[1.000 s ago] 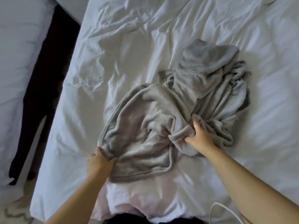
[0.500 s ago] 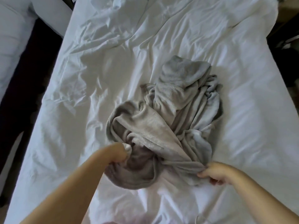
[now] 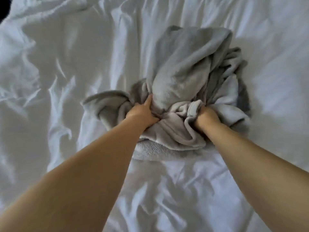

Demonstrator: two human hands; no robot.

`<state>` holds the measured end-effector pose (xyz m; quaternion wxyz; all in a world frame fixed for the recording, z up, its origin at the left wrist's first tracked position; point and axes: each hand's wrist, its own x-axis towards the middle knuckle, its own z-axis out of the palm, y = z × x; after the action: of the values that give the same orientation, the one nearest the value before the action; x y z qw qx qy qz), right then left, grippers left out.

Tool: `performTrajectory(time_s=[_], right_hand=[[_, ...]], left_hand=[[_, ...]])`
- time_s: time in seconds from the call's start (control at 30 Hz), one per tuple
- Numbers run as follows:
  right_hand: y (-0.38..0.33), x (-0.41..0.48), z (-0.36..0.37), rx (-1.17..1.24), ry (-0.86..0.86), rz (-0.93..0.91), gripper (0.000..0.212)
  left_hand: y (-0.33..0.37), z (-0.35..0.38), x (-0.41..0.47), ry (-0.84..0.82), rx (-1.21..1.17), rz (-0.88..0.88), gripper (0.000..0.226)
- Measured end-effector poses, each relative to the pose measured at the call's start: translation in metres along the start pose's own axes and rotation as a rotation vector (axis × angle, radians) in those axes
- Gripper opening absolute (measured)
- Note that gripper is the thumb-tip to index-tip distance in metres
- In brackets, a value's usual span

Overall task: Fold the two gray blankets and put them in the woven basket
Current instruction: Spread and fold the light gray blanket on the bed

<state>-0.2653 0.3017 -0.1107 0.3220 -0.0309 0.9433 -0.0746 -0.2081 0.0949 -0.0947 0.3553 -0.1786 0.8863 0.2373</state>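
Observation:
A crumpled heap of gray fleece blanket [image 3: 189, 71] lies in the middle of the white bed [image 3: 66, 64]. I cannot tell whether the heap is one blanket or two. My left hand [image 3: 142, 114] grips a bunched fold at the heap's near left, thumb stretched up along the cloth. My right hand [image 3: 206, 117] grips a rolled hem at the near right, its fingers buried in the fabric. A lighter, textured underside of the blanket [image 3: 150, 151] shows at the near edge beneath my left wrist. No woven basket is in view.
Wrinkled white bedding [image 3: 167, 198] fills nearly the whole view around the heap. A dark gap [image 3: 4, 7] beside the bed shows at the top left corner.
Both hands have moved forward into the heap and taken new holds closer together. The blanket has bunched up tighter, and the view has moved in closer over the bed.

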Motion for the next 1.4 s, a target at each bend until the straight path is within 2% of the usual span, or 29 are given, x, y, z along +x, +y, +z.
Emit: performTrajectory(time_s=[0.1, 0.2, 0.33, 0.47, 0.57, 0.63, 0.77, 0.83, 0.9, 0.97, 1.03, 1.07, 1.13, 1.2, 1.27, 1.3, 1.37, 1.4], right_hand=[[-0.001, 0.012, 0.011, -0.209, -0.077, -0.043, 0.043], [0.005, 0.010, -0.010, -0.177, -0.151, -0.009, 0.041], [0.004, -0.046, -0.005, -0.212, -0.338, -0.117, 0.043], [-0.001, -0.124, 0.032, -0.277, -0.533, -0.161, 0.020], [0.001, -0.183, 0.055, -0.235, -0.733, -0.102, 0.012], [0.000, -0.208, 0.068, -0.284, -0.817, -0.131, 0.017], [0.000, -0.237, 0.092, -0.345, -0.998, -0.145, 0.030], [0.006, -0.245, 0.102, -0.330, -0.955, -0.114, 0.035], [0.010, -0.257, 0.104, -0.305, -0.854, -0.089, 0.037], [0.005, -0.277, 0.090, -0.359, -0.769, -0.144, 0.034], [-0.010, -0.285, 0.043, -0.419, -0.641, -0.190, 0.032], [-0.022, -0.279, 0.001, -0.412, -0.502, -0.173, 0.033], [-0.048, -0.261, -0.134, -0.254, -0.018, -0.124, 0.034], [-0.077, -0.283, -0.314, 0.134, 0.595, -0.110, 0.033], [-0.090, -0.349, -0.477, 0.493, 1.159, -0.197, 0.032], [-0.092, -0.389, -0.539, 0.582, 1.372, -0.245, 0.030], [-0.086, -0.460, -0.619, 0.671, 1.588, -0.300, 0.029], [-0.081, -0.486, -0.642, 0.671, 1.642, -0.314, 0.028]], left_hand=[[-0.006, 0.015, 0.009, 0.083, 0.021, 0.047, 0.079], [-0.005, 0.000, 0.006, 0.049, 0.204, 0.106, 0.058], [-0.007, 0.008, -0.024, -0.125, 0.254, 0.053, 0.052], [-0.030, 0.036, -0.080, -0.393, 0.211, -0.005, 0.034], [-0.055, 0.066, -0.126, -0.575, 0.122, -0.081, 0.027], [-0.069, 0.084, -0.149, -0.678, 0.020, -0.172, 0.031], [-0.087, 0.102, -0.175, -0.862, 0.044, -0.315, 0.022], [-0.089, 0.104, -0.186, -0.857, 0.028, -0.321, 0.020], [-0.085, 0.104, -0.203, -0.754, 0.031, -0.281, 0.015], [-0.077, 0.094, -0.226, -0.690, 0.026, -0.254, 0.011], [-0.060, 0.049, -0.244, -0.681, 0.036, -0.237, 0.008], [-0.047, 0.008, -0.248, -0.598, 0.047, -0.202, 0.011], [-0.008, -0.113, -0.261, -0.267, -0.067, -0.095, 0.022], [0.034, -0.258, -0.302, 0.186, -0.372, 0.032, 0.029], [0.065, -0.382, -0.373, 0.676, -0.663, 0.262, 0.017], [0.078, -0.429, -0.412, 0.947, -0.735, 0.369, 0.006], [0.093, -0.495, -0.482, 1.336, -0.664, 0.473, 0.043], [0.091, -0.518, -0.506, 1.472, -0.579, 0.501, 0.041]])
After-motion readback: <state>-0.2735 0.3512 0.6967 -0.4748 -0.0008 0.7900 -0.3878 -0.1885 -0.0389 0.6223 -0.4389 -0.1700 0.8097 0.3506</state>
